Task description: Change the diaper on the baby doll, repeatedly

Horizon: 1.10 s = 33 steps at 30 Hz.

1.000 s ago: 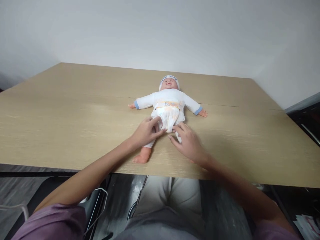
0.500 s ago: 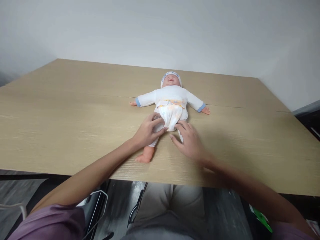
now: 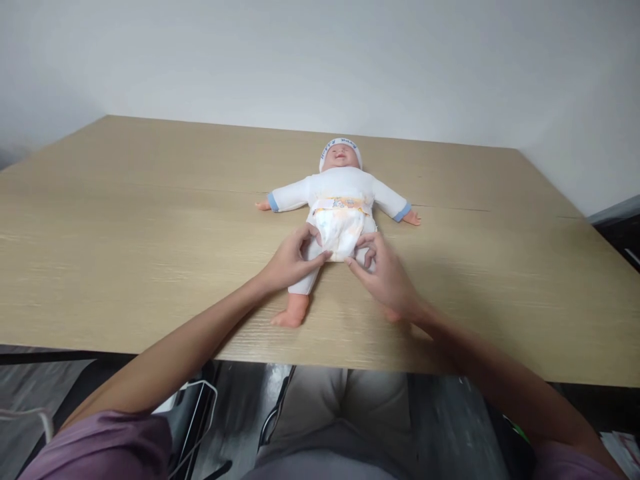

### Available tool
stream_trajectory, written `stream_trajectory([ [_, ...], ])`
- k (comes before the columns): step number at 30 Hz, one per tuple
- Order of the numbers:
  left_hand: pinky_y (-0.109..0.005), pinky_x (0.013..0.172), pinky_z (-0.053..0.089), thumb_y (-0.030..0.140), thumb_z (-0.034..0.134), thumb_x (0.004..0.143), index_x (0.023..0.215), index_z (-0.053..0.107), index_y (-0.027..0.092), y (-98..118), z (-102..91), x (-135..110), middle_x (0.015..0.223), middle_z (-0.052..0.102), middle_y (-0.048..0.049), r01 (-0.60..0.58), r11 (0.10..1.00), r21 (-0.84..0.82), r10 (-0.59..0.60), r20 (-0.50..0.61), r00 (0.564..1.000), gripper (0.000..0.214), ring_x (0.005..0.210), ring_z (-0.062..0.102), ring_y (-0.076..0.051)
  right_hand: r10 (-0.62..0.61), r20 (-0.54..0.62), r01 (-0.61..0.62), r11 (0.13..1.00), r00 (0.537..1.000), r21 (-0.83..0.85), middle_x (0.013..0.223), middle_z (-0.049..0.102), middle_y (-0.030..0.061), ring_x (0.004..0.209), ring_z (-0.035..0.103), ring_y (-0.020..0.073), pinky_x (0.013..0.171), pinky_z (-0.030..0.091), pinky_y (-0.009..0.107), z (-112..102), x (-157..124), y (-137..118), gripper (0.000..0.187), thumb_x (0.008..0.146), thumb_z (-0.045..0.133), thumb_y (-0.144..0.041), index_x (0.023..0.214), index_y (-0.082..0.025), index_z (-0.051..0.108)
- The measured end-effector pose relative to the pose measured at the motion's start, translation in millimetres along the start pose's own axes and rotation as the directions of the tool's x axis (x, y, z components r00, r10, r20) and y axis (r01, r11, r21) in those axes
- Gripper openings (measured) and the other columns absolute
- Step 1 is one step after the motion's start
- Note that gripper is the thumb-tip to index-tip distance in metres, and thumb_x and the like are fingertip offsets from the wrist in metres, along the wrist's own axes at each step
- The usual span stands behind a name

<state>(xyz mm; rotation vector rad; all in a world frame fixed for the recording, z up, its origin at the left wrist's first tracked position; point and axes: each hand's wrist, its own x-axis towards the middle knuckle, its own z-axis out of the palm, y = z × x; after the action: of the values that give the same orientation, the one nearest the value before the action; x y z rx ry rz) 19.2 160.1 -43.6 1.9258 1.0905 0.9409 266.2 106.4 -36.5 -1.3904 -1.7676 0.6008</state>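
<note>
A baby doll (image 3: 341,183) in a white outfit with blue cuffs and a lettered white cap lies on its back, arms spread. Around its hips is a white diaper (image 3: 343,230) with an orange-patterned waistband. My left hand (image 3: 295,259) is at the diaper's left leg edge, its thumb at the lower corner and its curled fingers higher up. On the opposite leg edge, my right hand (image 3: 383,273) has its thumb at the bottom corner and bent fingers just above. Both hands grip the diaper's edges. My right hand hides most of the doll's right-side leg.
The doll lies on a wide wooden table (image 3: 150,267) with a pale wall (image 3: 320,60) behind it. A dark object (image 3: 620,233) stands beyond the table's right edge. Below the near edge are a white cable (image 3: 213,407) and my lap (image 3: 345,407).
The diaper's lower part has spread wider and flatter between my hands. My right hand's fingers have curled in, and the doll's right-side foot now shows beneath that hand.
</note>
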Motion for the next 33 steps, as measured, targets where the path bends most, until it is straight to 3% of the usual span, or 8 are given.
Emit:
stream_trajectory([
  [3,-0.033,0.072,0.042,0.052,0.085,0.089,0.106,0.049,0.026,-5,1.5,2,0.096,0.059,0.0002,0.08,0.979,-0.188,-0.085,-0.015,0.996,0.048,0.077,0.049,-0.016,0.081,-0.032,-0.078,0.994,0.996,0.083,0.109,0.081,0.0037,0.069,0.061,0.0189,0.073,0.053,0.037,-9,3,1,0.035,0.093,0.08,-0.045,0.112,-0.027,0.056],
  [7,-0.031,0.068,0.044,0.052,0.093,0.084,0.114,0.048,0.027,-10,3.1,2,0.097,0.064,0.001,0.176,0.912,-0.371,-0.206,-0.043,0.978,0.059,0.073,0.052,-0.014,0.105,-0.035,-0.104,0.994,0.994,0.029,0.103,0.085,0.0029,0.068,0.064,0.0202,0.076,0.051,0.038,-21,6,-1,0.029,0.094,0.084,-0.049,0.1,-0.027,0.066],
  [10,-0.032,0.074,0.05,0.052,0.094,0.084,0.117,0.058,0.024,-7,2.8,-3,0.102,0.072,-0.0023,0.203,0.918,-0.341,-0.236,-0.057,0.97,0.057,0.081,0.063,-0.017,0.049,-0.034,-0.051,0.997,0.998,-0.063,0.103,0.085,0.0028,0.081,0.07,0.024,0.082,0.049,0.04,-21,5,-3,0.022,0.098,0.083,-0.046,0.097,-0.026,0.072],
  [15,-0.034,0.084,0.051,0.058,0.083,0.096,0.107,0.077,0.02,2,1.3,-7,0.105,0.078,-0.0053,0.104,0.992,-0.072,-0.107,-0.044,0.993,0.04,0.092,0.066,-0.022,-0.05,0.015,0.052,0.972,0.999,-0.228,0.102,0.082,0.0059,0.101,0.068,0.0305,0.095,0.045,0.043,-10,3,1,0.02,0.101,0.082,-0.042,0.093,-0.025,0.075],
  [20,-0.033,0.083,0.053,0.058,0.09,0.091,0.107,0.079,0.018,-4,0.1,0,0.103,0.079,-0.0063,0.24,0.884,-0.401,-0.232,0.068,0.97,0.044,0.094,0.071,-0.023,0.004,-0.042,-0.006,0.999,0.999,-0.046,0.099,0.08,0.0047,0.095,0.067,0.0272,0.091,0.048,0.041,-6,4,8,0.02,0.104,0.077,-0.043,0.098,-0.025,0.08],
  [23,-0.032,0.083,0.055,0.054,0.096,0.085,0.104,0.078,0.018,-10,0.1,4,0.101,0.08,-0.0058,0.27,0.788,-0.554,-0.263,0.095,0.96,0.045,0.092,0.073,-0.021,-0.043,-0.129,0.029,0.994,0.991,-0.106,0.104,0.08,0.006,0.101,0.068,0.0288,0.096,0.048,0.045,-6,5,13,0.02,0.104,0.079,-0.044,0.099,-0.025,0.083],
  [27,-0.03,0.077,0.055,0.054,0.099,0.081,0.094,0.078,0.018,-13,0.5,7,0.095,0.08,-0.0045,0.251,0.801,-0.544,-0.263,0.057,0.963,0.045,0.086,0.073,-0.018,-0.194,-0.201,0.156,0.969,0.96,-0.19,0.114,0.074,0.0094,0.109,0.069,0.0302,0.104,0.049,0.049,-6,10,22,0.022,0.101,0.083,-0.046,0.096,-0.024,0.083],
  [33,-0.036,0.087,0.062,0.059,0.1,0.079,0.109,0.082,0.017,-14,0.4,-3,0.103,0.086,-0.009,0.178,0.872,-0.455,-0.226,-0.052,0.973,0.054,0.095,0.078,-0.024,-0.258,-0.11,0.252,0.965,0.96,-0.068,0.103,0.07,0.006,0.083,0.066,0.0214,0.084,0.055,0.04,-11,9,33,0.025,0.103,0.077,-0.047,0.104,-0.022,0.078],
])
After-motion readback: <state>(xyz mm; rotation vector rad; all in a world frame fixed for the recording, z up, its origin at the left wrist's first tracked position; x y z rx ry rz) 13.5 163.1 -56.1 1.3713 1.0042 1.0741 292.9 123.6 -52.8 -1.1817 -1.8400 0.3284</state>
